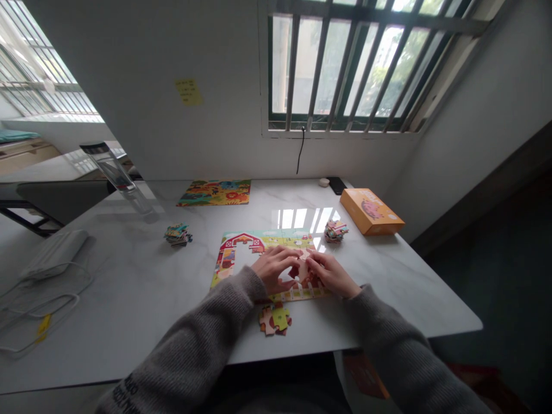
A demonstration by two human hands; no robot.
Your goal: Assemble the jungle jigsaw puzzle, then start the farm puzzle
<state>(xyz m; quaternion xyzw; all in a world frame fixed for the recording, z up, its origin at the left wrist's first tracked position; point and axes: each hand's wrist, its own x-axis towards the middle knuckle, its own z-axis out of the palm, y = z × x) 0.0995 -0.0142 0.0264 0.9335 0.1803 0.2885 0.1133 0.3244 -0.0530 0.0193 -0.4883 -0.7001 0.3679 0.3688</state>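
Our left hand (273, 268) and right hand (330, 275) are both narrow, curled toward each other, with their fingertips closing on a pale jigsaw piece (303, 267). The fingers hide much of the piece, so we cannot tell which way it points or how its long axis lies. It sits at the near edge of a farm jigsaw puzzle (276, 238), whose long axis runs left to right across the white marble worktop (401, 276), with a red barn (244, 244) toward the left end. A small heap of loose pieces (275, 319) lies just below our hands. Beyond the puzzle, one stack of pieces (177, 234) stands to the left and another (335, 231) stands to the right, near an orange box (371, 211). A second assembled puzzle (214, 192) lies farther out, toward the wall.
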